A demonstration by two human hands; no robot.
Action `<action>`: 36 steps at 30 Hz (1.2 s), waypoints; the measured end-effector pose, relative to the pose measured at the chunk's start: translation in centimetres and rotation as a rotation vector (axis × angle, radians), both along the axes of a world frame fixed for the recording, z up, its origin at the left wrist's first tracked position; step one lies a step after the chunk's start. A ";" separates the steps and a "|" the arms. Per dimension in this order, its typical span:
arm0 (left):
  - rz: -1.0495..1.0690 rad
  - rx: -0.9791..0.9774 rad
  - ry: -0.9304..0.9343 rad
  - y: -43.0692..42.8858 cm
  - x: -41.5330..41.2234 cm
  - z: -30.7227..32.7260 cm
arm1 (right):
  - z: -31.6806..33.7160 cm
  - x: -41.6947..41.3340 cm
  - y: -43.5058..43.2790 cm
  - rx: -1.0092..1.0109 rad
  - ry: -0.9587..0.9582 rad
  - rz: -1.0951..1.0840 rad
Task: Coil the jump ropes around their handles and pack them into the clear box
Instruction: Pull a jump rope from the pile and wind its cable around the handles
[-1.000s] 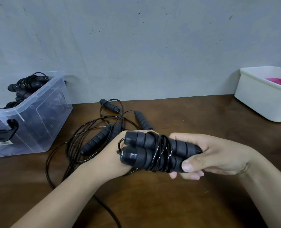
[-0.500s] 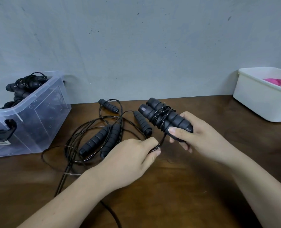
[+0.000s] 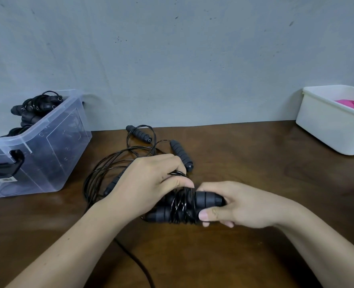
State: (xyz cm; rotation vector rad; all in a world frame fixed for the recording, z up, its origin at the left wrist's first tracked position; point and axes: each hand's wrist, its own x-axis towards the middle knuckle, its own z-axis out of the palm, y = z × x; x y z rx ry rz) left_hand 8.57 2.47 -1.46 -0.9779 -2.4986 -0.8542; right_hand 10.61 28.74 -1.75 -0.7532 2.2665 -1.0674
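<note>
Low in the centre of the frame I saw a pair of black ribbed foam handles (image 3: 207, 201) lying side by side, bound round the middle by turns of thin glossy black cord (image 3: 180, 208). The right hand (image 3: 242, 204) held the pair by its right end, fingers curled over the top and thumb pressed on the near handle. I judged this kept both handles together as a firm core for winding.

The left hand (image 3: 149, 183) sat just left of it, thumb and forefinger pinching a loop of the same cord right above the wraps, probably to keep it taut while a turn was laid. A trailing black cord (image 3: 138, 265) ran off the bottom edge. If it belonged to this rope, the coil was unfinished and not ready for packing.

Behind the hands, in mid-frame, loose black jump ropes (image 3: 181, 154) lay tangled on the brown wooden table (image 3: 255, 159), not yet coiled. At the left edge stood the clear plastic box (image 3: 53, 154) with a black latch. It was open and already held coiled black ropes (image 3: 35, 104). It was near the left hand, which I thought would make packing easy.

At the upper right sat a white plastic tub (image 3: 325, 129) with something pink (image 3: 348, 102) inside, well apart from the work.
</note>
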 end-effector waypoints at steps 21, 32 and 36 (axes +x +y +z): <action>0.034 -0.149 -0.004 1.4 0.0 -1.8 | 1.1 -0.7 1.6 -0.634 0.035 -0.241; 0.046 -0.139 0.158 0.5 0.6 0.0 | 0.3 -2.1 2.6 -0.191 0.182 -0.380; -0.002 -0.081 0.108 0.3 0.3 0.1 | 0.5 -1.6 2.4 -0.095 -0.024 -0.172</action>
